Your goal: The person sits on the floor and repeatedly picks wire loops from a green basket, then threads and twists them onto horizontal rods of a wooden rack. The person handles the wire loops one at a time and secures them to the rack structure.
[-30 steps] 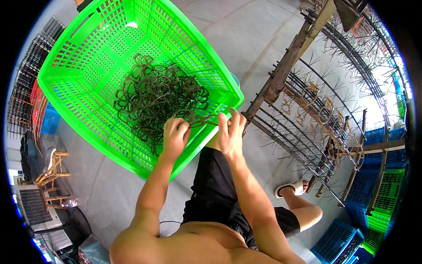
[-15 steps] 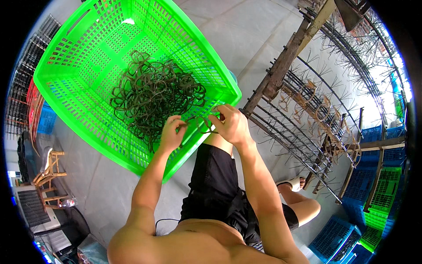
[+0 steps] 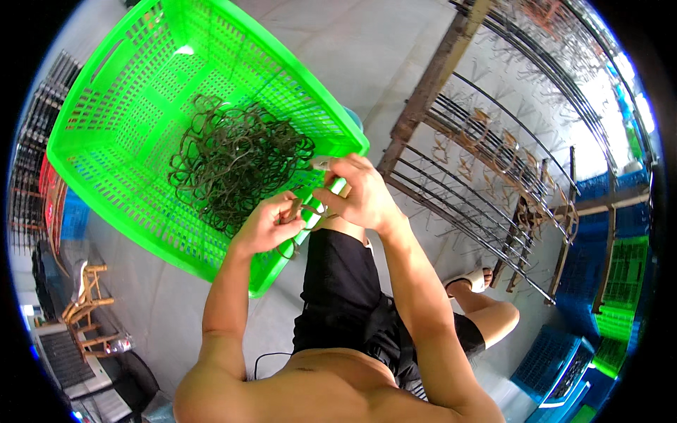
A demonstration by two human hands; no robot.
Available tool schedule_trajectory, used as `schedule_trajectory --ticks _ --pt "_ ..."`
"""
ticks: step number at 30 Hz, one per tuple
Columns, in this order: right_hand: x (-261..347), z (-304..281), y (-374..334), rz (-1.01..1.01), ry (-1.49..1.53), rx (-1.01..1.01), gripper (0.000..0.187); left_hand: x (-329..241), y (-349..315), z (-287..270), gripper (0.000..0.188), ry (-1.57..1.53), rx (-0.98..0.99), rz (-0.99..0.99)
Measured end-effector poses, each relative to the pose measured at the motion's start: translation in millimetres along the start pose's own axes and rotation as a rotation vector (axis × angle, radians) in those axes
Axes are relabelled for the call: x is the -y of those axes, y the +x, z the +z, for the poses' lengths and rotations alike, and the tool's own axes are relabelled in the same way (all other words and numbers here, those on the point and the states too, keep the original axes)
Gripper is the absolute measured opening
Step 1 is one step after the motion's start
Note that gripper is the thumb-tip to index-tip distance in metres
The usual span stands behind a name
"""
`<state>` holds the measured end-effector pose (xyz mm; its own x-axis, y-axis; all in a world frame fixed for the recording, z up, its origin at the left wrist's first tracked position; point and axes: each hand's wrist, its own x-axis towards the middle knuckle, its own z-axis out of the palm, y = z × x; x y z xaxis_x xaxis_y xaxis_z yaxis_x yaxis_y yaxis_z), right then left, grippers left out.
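Observation:
A large green plastic basket point(image 3: 127, 201) stands tilted before me, its near corner over my leg. Inside lies a tangled heap of dark, thin curved strips point(image 3: 236, 158), looped like wire or cord; their material cannot be made out. Above the near rim, my left hand point(image 3: 271, 222) pinches one dark curved strip point(image 3: 310, 207) between thumb and fingers. Close on its right, my right hand point(image 3: 360, 194) is at the strip's other side, thumb against it and index finger reaching forward, with a pale covering near the fingertip. The fingers partly hide the strip.
To the right stands a rack point(image 3: 416, 116) of wooden beams and dark rods with many thin prongs; brown curved pieces hang on it. Blue crates point(image 3: 550, 363) and green crates point(image 3: 627, 271) are stacked at far right. A small bamboo chair point(image 3: 88, 303) stands at left.
My left hand has moved right and down, closer to my right hand, with the strip between them. My right index finger has stretched forward. The whole view has shifted slightly.

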<state>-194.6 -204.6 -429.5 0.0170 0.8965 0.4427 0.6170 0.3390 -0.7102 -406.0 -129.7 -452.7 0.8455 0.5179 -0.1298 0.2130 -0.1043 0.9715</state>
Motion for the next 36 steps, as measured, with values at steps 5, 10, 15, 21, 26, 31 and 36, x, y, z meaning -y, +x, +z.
schedule_trajectory --ticks 5,10,15,21,26,31,36 --pt "5 -37 -83 0.436 -0.03 -0.673 0.06 -17 36 112 0.021 -0.428 -0.316 0.099" --pt "31 -40 -175 0.649 0.751 -0.997 0.026 -15 38 228 0.018 -0.225 -0.05 0.326" --pt "-7 -122 -280 0.904 0.29 -1.301 0.017 -19 47 300 0.042 -0.46 0.538 -0.052" --pt "-7 -187 -334 0.728 0.664 -1.363 0.03 -22 60 349 0.027 -0.322 0.556 -0.052" --pt "-34 -269 -415 0.613 -0.114 -1.69 0.037 -9 62 357 0.028 -0.521 0.755 -0.547" --pt "-93 -338 -473 0.649 -0.125 -1.872 0.027 2 57 368 0.054 -0.363 0.985 -0.494" --pt "-114 -333 -460 0.689 0.285 -1.822 0.019 -4 39 394 0.058 -0.38 0.841 -0.515"
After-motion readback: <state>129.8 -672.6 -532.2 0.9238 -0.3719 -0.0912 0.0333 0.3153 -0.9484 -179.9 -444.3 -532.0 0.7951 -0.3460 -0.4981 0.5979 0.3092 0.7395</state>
